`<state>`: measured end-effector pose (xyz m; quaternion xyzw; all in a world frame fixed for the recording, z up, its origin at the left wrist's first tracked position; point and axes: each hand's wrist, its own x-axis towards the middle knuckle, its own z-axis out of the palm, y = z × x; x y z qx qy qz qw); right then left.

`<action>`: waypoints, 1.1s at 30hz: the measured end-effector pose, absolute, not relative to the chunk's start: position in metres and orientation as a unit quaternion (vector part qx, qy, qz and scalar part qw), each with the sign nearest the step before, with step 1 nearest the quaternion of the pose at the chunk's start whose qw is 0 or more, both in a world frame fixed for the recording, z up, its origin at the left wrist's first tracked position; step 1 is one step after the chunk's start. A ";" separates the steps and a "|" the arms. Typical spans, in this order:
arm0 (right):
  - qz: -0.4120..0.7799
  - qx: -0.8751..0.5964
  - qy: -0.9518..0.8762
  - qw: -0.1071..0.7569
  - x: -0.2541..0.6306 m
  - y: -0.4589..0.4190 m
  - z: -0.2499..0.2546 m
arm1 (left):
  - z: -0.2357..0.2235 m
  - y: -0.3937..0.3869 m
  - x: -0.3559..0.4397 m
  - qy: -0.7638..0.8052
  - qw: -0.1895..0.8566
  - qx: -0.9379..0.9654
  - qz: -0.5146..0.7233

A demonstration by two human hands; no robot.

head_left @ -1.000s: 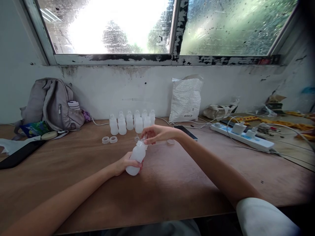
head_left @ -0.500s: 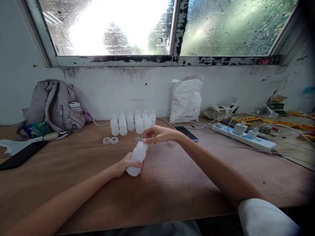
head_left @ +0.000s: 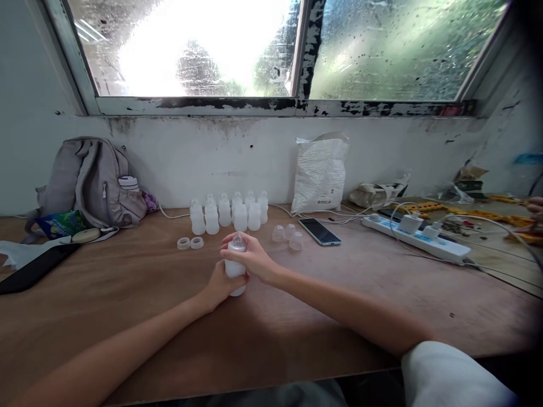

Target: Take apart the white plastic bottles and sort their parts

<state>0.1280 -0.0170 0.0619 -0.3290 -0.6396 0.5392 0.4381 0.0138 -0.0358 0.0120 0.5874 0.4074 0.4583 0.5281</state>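
A frosted white baby bottle (head_left: 234, 268) stands nearly upright at the middle of the table, a clear nipple (head_left: 238, 243) pointing up from its top. My left hand (head_left: 219, 286) is wrapped round the lower body. Around the neck, just below the nipple, the fingers of my right hand (head_left: 255, 260) are closed, hiding part of the collar. Behind it, several similar bottles (head_left: 211, 219) are grouped near the wall. Two collar rings (head_left: 197, 242) lie to the left. Three clear domed caps (head_left: 296, 241) sit to the right.
A phone (head_left: 319, 232) lies right of the caps, and a power strip (head_left: 416, 238) with cables is farther right. A white plastic bag (head_left: 319, 175) leans on the wall. At left are a grey backpack (head_left: 91, 181) and a black flat item (head_left: 40, 268). Another person's hand (head_left: 535, 209) shows at the right edge.
The bottle has gone from tilted to nearly upright. My right hand has moved from the nipple tip down round the neck, uncovering the clear caps behind.
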 end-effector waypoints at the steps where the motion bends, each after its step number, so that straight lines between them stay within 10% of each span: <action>1: 0.560 -0.315 -0.638 0.425 0.129 -0.019 0.066 | 0.012 -0.036 0.014 0.399 0.525 0.587 0.470; 12: 0.590 -0.305 -0.622 0.414 0.139 0.004 0.068 | 0.013 -0.035 0.010 0.370 0.589 0.557 0.454; 19: 0.668 -0.179 -0.678 0.248 0.141 -0.007 0.075 | 0.010 -0.038 0.000 0.250 0.709 0.585 0.306; 27: 0.493 -0.313 -0.659 0.474 0.128 -0.029 0.059 | 0.004 -0.034 0.016 0.401 0.451 0.661 0.447; 33: 0.616 -0.227 -0.642 0.396 0.133 -0.017 0.066 | 0.021 -0.039 0.004 0.261 0.756 0.530 0.282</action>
